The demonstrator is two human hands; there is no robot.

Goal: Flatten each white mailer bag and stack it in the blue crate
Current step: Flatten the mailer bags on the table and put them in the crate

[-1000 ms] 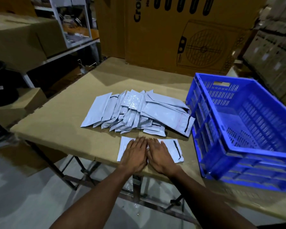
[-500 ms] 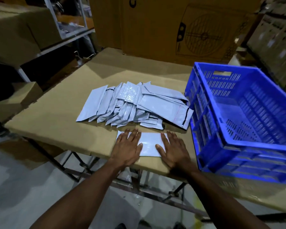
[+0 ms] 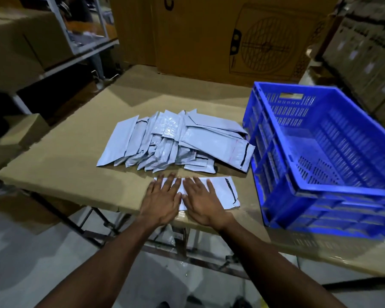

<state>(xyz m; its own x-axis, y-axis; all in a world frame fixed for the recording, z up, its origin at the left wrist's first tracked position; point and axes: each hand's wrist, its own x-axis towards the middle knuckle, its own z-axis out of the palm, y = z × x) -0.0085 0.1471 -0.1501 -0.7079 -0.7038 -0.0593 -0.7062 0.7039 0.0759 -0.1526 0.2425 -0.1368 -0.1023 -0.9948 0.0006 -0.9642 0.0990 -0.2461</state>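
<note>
Near the tabletop's front edge, left hand [image 3: 162, 202] and right hand [image 3: 203, 203], both spread flat, press one mailer bag [image 3: 222, 192]; best smoothed outward before stacking in the empty crate [image 3: 276, 156].

Head camera looks down, close over table [image 3: 53, 165].

A brown tabletop [image 3: 60, 156] is carrying a fanned heap of white mailer bags [image 3: 176, 141] near its middle, a single mailer bag [image 3: 222, 190] lying flat at the near edge, and a blue crate [image 3: 316, 156] sitting along its right side.
</note>
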